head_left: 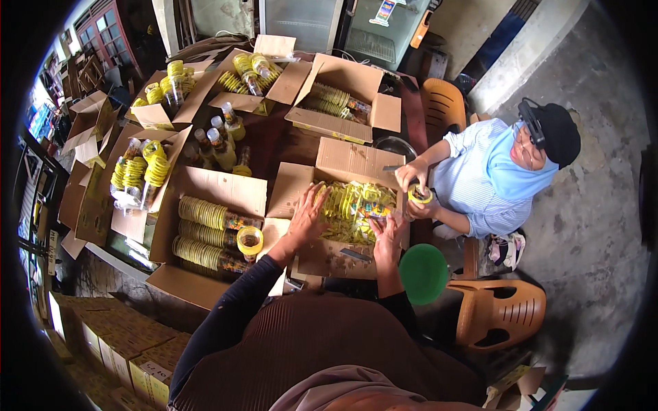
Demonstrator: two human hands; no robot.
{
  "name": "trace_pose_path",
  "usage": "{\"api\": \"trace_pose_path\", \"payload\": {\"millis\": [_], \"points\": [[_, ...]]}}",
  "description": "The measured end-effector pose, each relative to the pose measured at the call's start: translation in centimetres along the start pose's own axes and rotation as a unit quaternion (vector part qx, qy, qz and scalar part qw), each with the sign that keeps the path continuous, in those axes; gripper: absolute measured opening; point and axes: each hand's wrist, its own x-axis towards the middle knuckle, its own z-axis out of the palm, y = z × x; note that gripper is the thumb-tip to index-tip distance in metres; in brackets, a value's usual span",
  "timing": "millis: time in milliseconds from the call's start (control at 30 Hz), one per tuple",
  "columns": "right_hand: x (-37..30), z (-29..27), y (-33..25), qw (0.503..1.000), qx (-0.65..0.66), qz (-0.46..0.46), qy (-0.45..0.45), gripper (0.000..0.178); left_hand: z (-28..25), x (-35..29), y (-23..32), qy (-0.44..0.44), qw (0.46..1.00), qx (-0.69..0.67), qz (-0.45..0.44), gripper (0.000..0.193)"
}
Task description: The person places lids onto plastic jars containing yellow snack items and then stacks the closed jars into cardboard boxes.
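An open cardboard box (343,259) stands in front of me, filled with yellow, ring-edged clear plastic packaging (346,205) printed in bright colours. My left hand (307,220) rests at the box's left side, fingers spread, holding nothing. Over the box's right part is my right hand (387,238); its thumb and fingers are apart and touch the packaging. Just left of my left forearm, a clear cup with a yellow rim and dark contents (250,241) stands upright at the edge of a neighbouring box (212,185), where stacked yellow-rimmed cups (205,233) lie in rows.
Across the table's right corner a co-worker (507,171) holds a yellow-rimmed cup (419,194). More boxes of cups, such as one box (343,75), line the far side. Several filled bottles (223,147) stand mid-table. A green round lid-like disc (423,274) and orange chair (504,312) are at my right.
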Motion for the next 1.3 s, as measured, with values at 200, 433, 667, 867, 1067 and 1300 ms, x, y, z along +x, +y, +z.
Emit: {"api": "trace_pose_path", "payload": {"millis": [200, 433, 667, 867, 1067, 1300], "points": [[-0.3, 0.3, -0.2, 1.000, -0.007, -0.006, 0.012, 0.044, 1.9, 1.6, -1.2, -0.049, 0.997, 0.056, 0.003, 0.104], [0.3, -1.3, 0.6, 0.999, -0.032, 0.005, 0.033, 0.033, 1.3, 1.6, -0.9, -0.019, 0.996, 0.082, -0.011, 0.105], [-2.5, 2.6, -3.5, 0.986, -0.139, -0.082, -0.029, 0.039, 2.1, 1.5, -1.4, -0.047, 0.996, 0.077, -0.011, 0.106], [-1.5, 2.7, -3.2, 0.985, -0.104, -0.133, -0.042, 0.050, 2.1, 2.1, -1.9, -0.002, 0.996, -0.076, -0.039, 0.112], [1.9, 8.9, -5.0, 0.948, -0.167, -0.259, -0.078, 0.057, 1.5, 1.2, -3.9, 0.094, 0.986, -0.124, -0.067, 0.099], [8.8, 15.1, 2.4, 0.953, -0.107, -0.253, -0.127, 0.046, -0.9, -1.9, -5.0, 0.134, 0.986, -0.088, -0.044, 0.060]]}}
